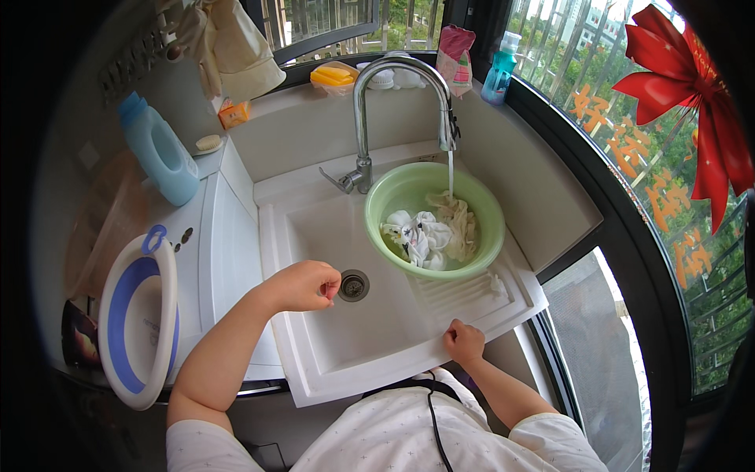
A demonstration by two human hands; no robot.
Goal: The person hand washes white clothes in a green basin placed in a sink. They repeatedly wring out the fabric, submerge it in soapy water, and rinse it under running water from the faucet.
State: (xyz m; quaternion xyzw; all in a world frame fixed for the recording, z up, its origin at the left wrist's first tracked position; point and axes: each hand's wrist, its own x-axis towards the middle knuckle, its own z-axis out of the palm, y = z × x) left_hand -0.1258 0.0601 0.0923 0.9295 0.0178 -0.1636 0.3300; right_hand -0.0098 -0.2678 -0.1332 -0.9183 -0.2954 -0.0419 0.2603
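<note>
My left hand (309, 285) hovers over the white sink (365, 336), left of the drain strainer (354, 285). Its fingers are curled in, and I see nothing in them. At the sink's front rim rests my right hand (464, 341), closed in a loose fist with nothing visible inside. A light green plastic basin (377, 236) stands on the ribbed washboard side (454, 298) of the sink. White cloth with dark marks (422, 236) and a cream cloth (460, 227) lie in water in it. From the chrome faucet (361, 106) a stream (451, 174) runs into the basin.
On the left stand a blue detergent bottle (171, 159), a scrub brush (209, 143) and a tilted collapsible basin (168, 283). The ledge behind holds yellow soap bars (331, 75), a pink bag (455, 59) and a teal bottle (500, 71). A red bow (702, 88) hangs at the right window.
</note>
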